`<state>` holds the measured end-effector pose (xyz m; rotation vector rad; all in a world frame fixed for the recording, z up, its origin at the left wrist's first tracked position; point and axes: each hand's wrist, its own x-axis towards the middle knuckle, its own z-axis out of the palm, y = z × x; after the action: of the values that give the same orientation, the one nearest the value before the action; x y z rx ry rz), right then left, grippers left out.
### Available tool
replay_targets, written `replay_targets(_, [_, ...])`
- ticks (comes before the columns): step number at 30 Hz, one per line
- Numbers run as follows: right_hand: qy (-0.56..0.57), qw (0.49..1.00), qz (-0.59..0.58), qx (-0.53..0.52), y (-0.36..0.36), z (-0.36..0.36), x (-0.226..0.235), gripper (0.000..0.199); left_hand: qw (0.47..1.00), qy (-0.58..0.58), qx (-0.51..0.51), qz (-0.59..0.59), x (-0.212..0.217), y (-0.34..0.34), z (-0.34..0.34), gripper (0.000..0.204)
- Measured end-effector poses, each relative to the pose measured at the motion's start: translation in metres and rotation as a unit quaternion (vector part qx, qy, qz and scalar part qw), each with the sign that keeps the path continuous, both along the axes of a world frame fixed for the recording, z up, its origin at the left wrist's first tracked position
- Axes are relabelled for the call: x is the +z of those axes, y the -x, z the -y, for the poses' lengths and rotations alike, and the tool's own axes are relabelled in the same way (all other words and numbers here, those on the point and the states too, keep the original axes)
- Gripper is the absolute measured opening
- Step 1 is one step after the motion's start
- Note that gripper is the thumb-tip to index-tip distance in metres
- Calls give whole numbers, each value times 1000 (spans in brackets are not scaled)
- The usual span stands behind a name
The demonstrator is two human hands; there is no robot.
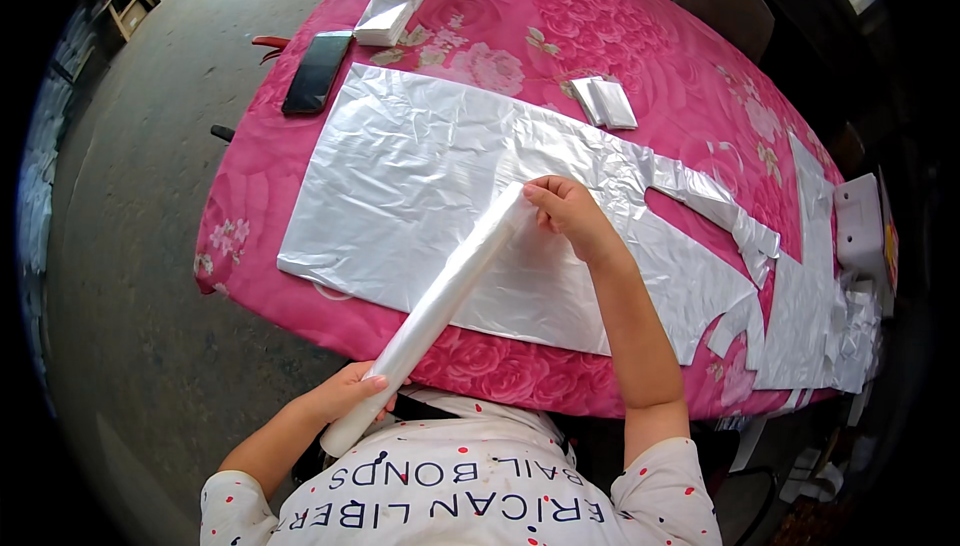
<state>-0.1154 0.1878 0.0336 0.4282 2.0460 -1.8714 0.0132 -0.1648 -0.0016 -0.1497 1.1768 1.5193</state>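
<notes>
A long rolled-up clear plastic bag (pixel 447 294) slants from my chest up over the table. My left hand (pixel 350 393) grips its lower end near the table's front edge. My right hand (pixel 570 212) pinches its upper end above a large flat white plastic bag (pixel 400 176), which lies spread on the pink flowered tablecloth (pixel 600 36). The flat bag's handle strips (pixel 715 204) point to the right.
A black phone (pixel 317 70) lies at the table's left edge. Folded white bags (pixel 395 4) sit at the far side, and another folded pair (pixel 604 102) lies past the flat bag. More flat bags (pixel 810 296) pile at the right by a white box (pixel 862 231). A chair (pixel 725 1) stands behind.
</notes>
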Motion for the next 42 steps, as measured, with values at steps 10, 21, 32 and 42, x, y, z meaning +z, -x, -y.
replay_targets(10, [-78, 993, -92, 3, -1, -12, -15, 16, 998, 55, -17, -7, 5, 0, -2, 55])
replay_targets(21, [-366, 875, -184, -258, -23, -218, -22, 20, 960, 53, -273, -15, 26, 22, 41, 47])
replay_targets(32, [-208, 946, -232, -84, 16, -83, -25, 19, 669, 191, -341, -632, 76, 95, -104, 52])
replay_targets(42, [-246, 945, -217, -12, 33, -77, -30, 21, 496, -23, -342, -798, 12, 73, -142, 76])
